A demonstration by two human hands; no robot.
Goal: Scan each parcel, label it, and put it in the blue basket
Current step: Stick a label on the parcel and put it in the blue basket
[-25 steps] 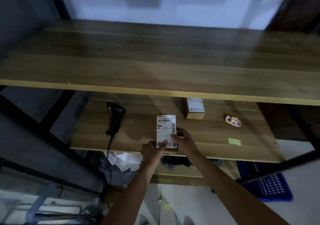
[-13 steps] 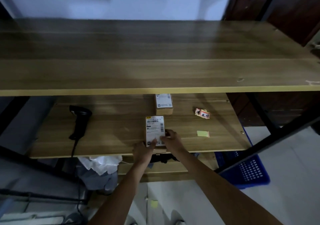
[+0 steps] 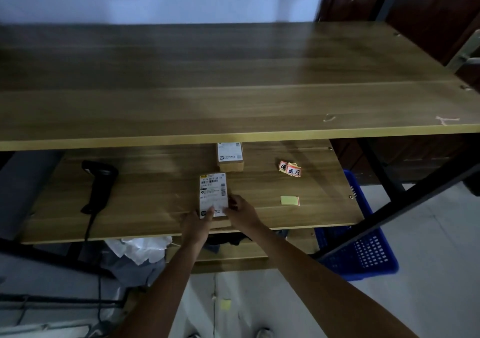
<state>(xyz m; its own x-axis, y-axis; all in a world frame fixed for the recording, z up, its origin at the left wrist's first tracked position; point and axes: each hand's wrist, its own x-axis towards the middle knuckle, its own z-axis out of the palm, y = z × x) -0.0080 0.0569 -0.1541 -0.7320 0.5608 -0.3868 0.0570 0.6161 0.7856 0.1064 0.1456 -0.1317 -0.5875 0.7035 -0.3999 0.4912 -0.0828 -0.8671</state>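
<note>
parcel (image 3: 213,194) between both hands' fingers (image 3: 210,211)

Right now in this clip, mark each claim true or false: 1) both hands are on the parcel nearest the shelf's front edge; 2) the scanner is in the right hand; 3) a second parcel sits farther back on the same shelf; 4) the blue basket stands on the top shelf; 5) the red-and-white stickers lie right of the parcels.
1) True: the left hand and right hand both touch the front parcel.
2) False: the scanner lies untouched on the shelf's left side.
3) True: the second parcel sits behind it, partly under the top shelf.
4) False: the blue basket sits on the floor at the right.
5) True: the stickers lie to the right.
</note>
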